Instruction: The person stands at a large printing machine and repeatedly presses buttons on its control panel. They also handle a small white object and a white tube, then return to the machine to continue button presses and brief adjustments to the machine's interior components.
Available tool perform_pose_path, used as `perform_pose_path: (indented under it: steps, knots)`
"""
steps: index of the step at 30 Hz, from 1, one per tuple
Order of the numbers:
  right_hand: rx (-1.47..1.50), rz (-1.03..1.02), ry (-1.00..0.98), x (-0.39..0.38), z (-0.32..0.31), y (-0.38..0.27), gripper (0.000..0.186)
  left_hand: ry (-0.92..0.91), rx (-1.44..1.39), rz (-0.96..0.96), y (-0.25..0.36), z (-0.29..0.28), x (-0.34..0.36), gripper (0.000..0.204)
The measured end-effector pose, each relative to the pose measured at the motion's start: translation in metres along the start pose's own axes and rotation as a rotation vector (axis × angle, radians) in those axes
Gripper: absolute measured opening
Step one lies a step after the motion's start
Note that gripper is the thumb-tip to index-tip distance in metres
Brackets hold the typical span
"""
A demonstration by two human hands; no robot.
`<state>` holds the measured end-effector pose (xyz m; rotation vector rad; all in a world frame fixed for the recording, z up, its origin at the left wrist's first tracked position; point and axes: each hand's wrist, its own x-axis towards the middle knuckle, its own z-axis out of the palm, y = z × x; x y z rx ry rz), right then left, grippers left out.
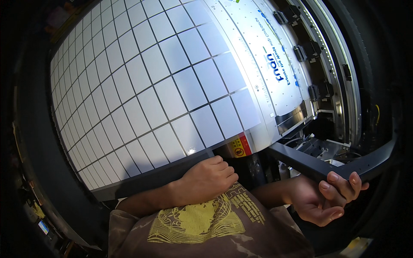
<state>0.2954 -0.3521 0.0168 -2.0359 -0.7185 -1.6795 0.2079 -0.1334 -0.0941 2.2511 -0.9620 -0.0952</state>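
My left hand [209,177] is closed in a fist in front of my shirt, just below the near dark edge [146,174] of a large machine bed. Its palm side is hidden, so I cannot make out whether anything is in it. To the right, my right hand [320,200] is turned palm up with loosely bent fingers apart and nothing visible in them. Its fingertips overlap the outer corner of a dark angular frame [314,163] in the picture; whether they touch it I cannot tell. White panels in a grid [161,96] cover the bed.
A white printed strip [258,56] runs along the bed's right side, beside black clamps [300,53] and metal rails [344,73]. A red and yellow warning label [241,146] sits at the near corner. Metal parts and cables [318,148] lie within the dark frame.
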Motion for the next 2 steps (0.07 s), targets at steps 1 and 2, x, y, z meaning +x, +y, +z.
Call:
perform_pose_path:
  steps: [1,2]
  knots:
    - [0.000,-0.001,0.000,0.0000,-0.0004,0.0003,0.054,0.001,-0.005,-0.001,-0.0001,0.0002,-0.0002,0.016]
    - [0.000,-0.002,0.000,-0.0002,-0.0008,0.0006,0.054,-0.006,-0.003,-0.001,-0.0001,0.0005,-0.0003,0.016]
